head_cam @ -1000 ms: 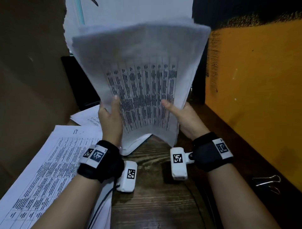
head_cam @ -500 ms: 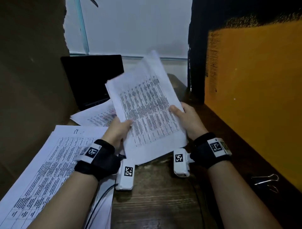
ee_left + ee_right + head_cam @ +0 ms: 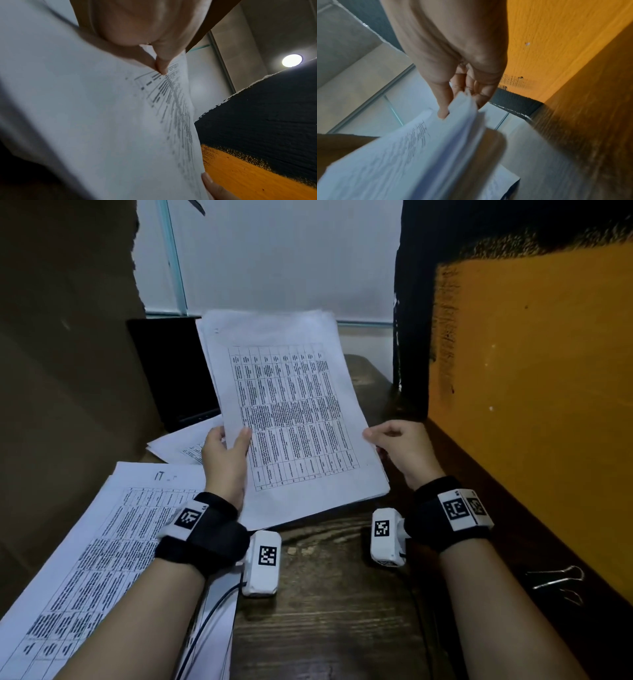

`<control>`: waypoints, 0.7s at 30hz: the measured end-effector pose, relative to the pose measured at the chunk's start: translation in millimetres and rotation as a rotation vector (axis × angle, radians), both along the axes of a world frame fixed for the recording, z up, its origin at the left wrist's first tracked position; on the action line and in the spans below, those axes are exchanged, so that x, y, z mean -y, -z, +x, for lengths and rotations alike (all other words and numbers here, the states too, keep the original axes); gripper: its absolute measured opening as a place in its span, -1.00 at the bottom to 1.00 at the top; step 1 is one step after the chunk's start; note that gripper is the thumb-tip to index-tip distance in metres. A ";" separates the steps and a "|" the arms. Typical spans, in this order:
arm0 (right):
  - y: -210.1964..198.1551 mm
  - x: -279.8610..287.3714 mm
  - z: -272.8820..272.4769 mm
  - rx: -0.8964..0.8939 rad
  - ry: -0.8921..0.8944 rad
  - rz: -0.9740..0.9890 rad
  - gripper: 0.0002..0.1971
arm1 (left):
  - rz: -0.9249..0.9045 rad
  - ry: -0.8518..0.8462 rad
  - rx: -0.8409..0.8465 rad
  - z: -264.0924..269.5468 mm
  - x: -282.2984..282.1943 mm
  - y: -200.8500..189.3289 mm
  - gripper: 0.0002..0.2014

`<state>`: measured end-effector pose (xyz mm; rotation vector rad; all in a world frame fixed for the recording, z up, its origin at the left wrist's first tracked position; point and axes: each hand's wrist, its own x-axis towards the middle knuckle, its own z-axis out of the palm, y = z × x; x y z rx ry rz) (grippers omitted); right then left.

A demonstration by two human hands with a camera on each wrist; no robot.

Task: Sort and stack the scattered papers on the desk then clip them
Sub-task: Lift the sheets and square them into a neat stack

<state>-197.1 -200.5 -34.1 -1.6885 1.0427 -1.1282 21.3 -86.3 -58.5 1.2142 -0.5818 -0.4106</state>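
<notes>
A stack of printed papers with a table on the top sheet is held tilted above the wooden desk, its lower edge near the desktop. My left hand grips the stack's left edge, thumb on top; the left wrist view shows thumb and finger pinching the sheets. My right hand pinches the right edge, and the right wrist view shows the thumb on top of the stack with fingers underneath. A metal binder clip lies at the desk's right, by the orange wall.
More printed sheets lie on the desk at the left under my left forearm, and another sheet lies behind them. A black laptop stands at the back left. An orange wall borders the right, a brown panel the left.
The stack came down from upright in front of the camera, then rose and straightened between both hands, which keep holding its side edges.
</notes>
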 end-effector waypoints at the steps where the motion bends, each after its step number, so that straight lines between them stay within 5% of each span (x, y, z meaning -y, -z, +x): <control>1: 0.4 0.3 0.3 -0.013 0.008 -0.018 -0.90 | -0.015 0.017 0.016 -0.8 -0.7 -0.3 -0.87; 11: -3.9 -1.9 1.3 -0.116 0.060 -0.261 -0.94 | -0.008 0.028 0.040 0.2 1.7 2.8 -0.87; 17: -13.2 -6.7 -8.4 0.154 -0.244 0.233 -0.73 | 0.044 0.047 -0.041 6.0 0.9 1.6 -0.83; 21: -13.4 -4.9 -9.6 0.163 -0.250 0.336 -0.64 | 0.100 0.128 -0.146 7.9 -0.1 3.2 -0.81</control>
